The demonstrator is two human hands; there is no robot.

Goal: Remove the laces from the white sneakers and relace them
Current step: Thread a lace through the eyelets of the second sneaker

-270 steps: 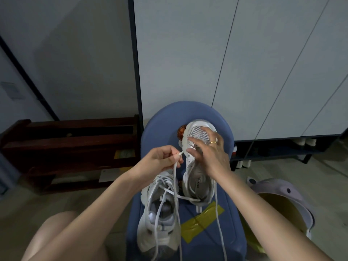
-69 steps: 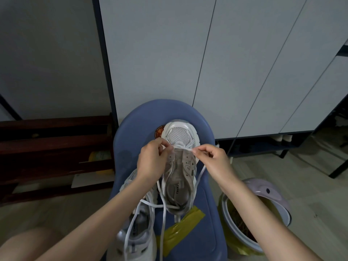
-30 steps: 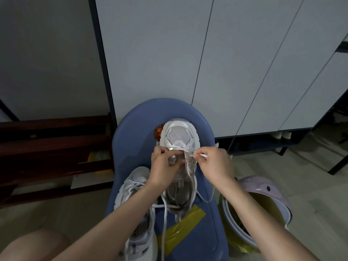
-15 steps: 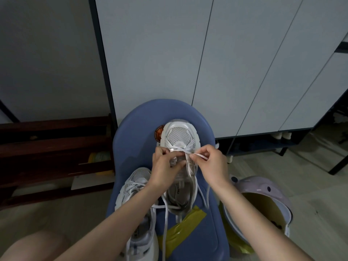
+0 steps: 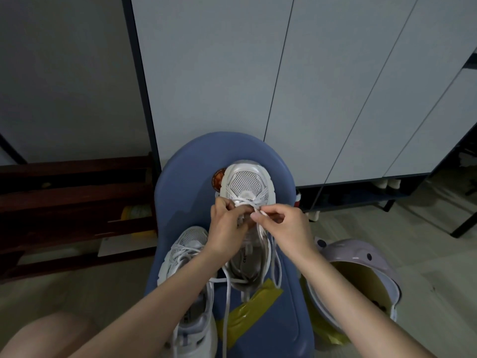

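Note:
Two white sneakers lie on a blue seat [image 5: 185, 182]. The far sneaker [image 5: 246, 183] points its toe away from me, with a white lace [image 5: 227, 288] crossed through its lowest eyelets and loose ends trailing toward me. My left hand [image 5: 227, 228] grips the left side of that sneaker's eyelet row, fingers curled near the lace crossing. My right hand [image 5: 286, 226] pinches a lace end between thumb and forefinger just right of the eyelets. The near sneaker [image 5: 188, 267] lies at the left, laced, partly under my left forearm.
A yellow tape strip [image 5: 247, 308] lies on the seat behind the far sneaker's heel. A pale bin with a yellow liner [image 5: 361, 282] stands on the floor at the right. A dark wooden rack [image 5: 72, 202] is at the left, grey cabinet doors [image 5: 322, 86] behind.
Over the last second my right hand has moved in toward the eyelets with the lace end. My left hand has stayed on the sneaker's left eyelet side.

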